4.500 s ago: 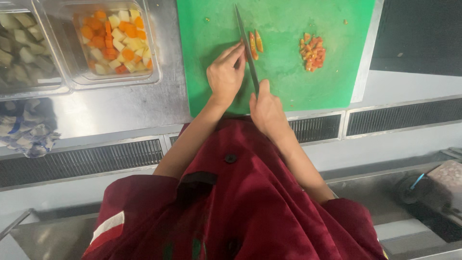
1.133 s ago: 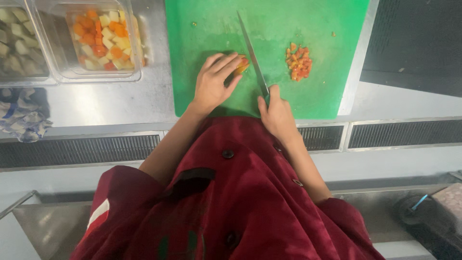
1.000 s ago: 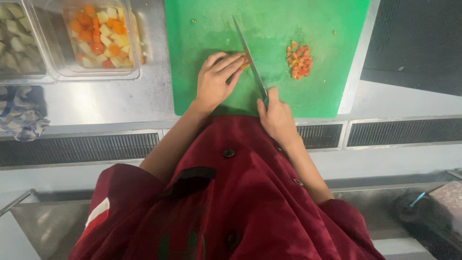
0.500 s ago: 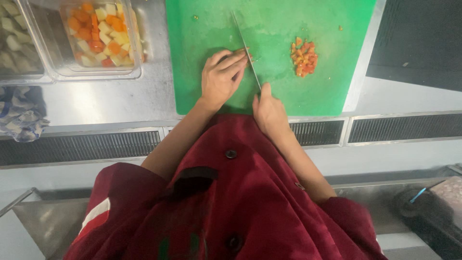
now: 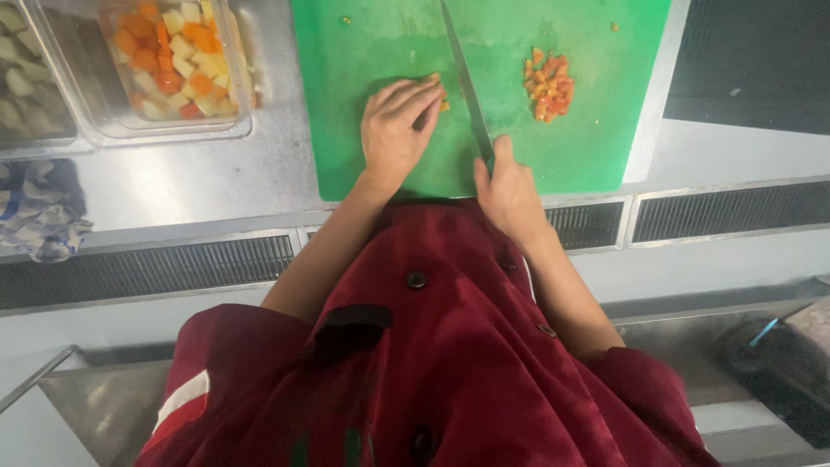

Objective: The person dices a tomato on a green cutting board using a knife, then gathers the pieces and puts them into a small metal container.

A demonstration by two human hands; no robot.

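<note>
A green cutting board [image 5: 596, 147] lies on the steel counter in front of me. My right hand [image 5: 508, 190] grips the handle of a long kitchen knife [image 5: 462, 78], whose blade points away across the board. My left hand [image 5: 396, 130] lies flat on the board just left of the blade, its fingers covering a small orange vegetable piece [image 5: 443, 105] that barely shows. A small heap of diced orange pieces [image 5: 547, 85] sits on the board to the right of the knife.
A clear tub [image 5: 238, 104] of diced orange and pale cubes stands left of the board, with a second tub [image 5: 35, 130] of pale pieces beside it. A crumpled cloth [image 5: 39, 216] lies at the counter's left. My dark red jacket [image 5: 415, 363] fills the foreground.
The knife has stayed beside my left hand, working on the orange piece. The long orange strips seen earlier are gone from view under my fingers. The diced heap stays put.
</note>
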